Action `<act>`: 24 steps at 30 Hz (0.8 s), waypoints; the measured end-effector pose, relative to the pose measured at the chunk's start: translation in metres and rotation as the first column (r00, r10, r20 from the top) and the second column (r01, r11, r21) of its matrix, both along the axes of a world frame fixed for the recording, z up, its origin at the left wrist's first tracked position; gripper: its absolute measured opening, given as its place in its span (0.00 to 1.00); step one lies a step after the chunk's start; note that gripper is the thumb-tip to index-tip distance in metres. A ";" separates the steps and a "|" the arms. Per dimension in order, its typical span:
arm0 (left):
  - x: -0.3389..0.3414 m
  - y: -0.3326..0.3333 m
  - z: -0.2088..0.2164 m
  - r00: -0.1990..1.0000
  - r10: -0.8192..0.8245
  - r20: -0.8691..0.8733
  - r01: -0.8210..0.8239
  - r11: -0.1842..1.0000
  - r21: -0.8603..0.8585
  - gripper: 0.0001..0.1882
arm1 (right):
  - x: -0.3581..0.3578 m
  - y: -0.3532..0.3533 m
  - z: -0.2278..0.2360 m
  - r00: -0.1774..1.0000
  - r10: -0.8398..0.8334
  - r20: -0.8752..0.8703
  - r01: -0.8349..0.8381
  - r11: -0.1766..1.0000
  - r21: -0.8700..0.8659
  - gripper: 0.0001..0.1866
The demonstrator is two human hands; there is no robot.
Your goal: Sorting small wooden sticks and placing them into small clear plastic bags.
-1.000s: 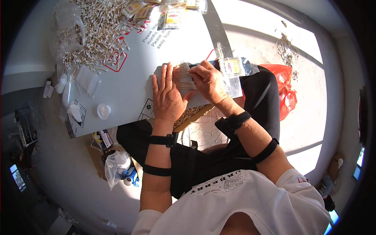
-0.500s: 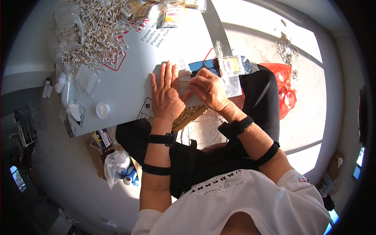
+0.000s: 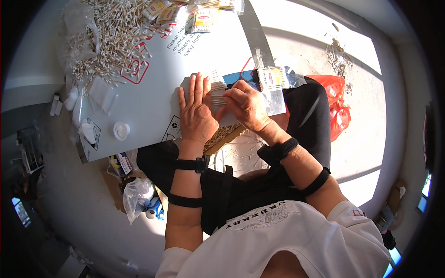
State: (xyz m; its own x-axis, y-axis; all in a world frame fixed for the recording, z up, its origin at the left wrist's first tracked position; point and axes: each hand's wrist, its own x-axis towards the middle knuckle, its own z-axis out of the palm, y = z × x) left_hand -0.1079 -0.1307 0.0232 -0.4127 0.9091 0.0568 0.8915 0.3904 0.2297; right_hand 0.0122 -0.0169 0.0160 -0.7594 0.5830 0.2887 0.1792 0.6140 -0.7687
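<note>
My left hand (image 3: pixel 197 111) lies flat, fingers spread, on a grey tray (image 3: pixel 185 85) at the near edge of the white table (image 3: pixel 153 106). A bundle of cotton swabs (image 3: pixel 218 95) sits between my two hands. My right hand (image 3: pixel 245 104) is curled around that bundle, with its fingertips pinching the sticks. A clear bag of swabs with a yellow label (image 3: pixel 276 78) lies just right of my right hand on a shiny sheet (image 3: pixel 278 102).
A big loose heap of cotton swabs (image 3: pixel 111 41) covers the table's far left. Small labelled packets (image 3: pixel 204 18) lie at the far edge, a white round cap (image 3: pixel 121 130) near the left. A red plastic bag (image 3: pixel 336 106) sits on the floor, a clear bag (image 3: pixel 136 194) under the table.
My right hand has drawn in closer to the left hand and closed on the swab bundle. The left hand stayed flat on the tray.
</note>
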 end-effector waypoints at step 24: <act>0.000 0.002 0.001 1.000 -0.001 -0.031 0.000 1.000 -0.016 0.45 | -0.019 0.012 0.001 0.994 -0.107 0.022 0.106 0.992 0.069 0.04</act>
State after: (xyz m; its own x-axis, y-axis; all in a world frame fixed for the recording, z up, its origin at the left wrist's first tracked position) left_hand -0.1078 -0.1287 0.0242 -0.4103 0.9103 0.0549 0.8984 0.3932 0.1956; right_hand -0.0070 -0.0045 0.0174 -0.7017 0.6408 0.3116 0.2650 0.6406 -0.7207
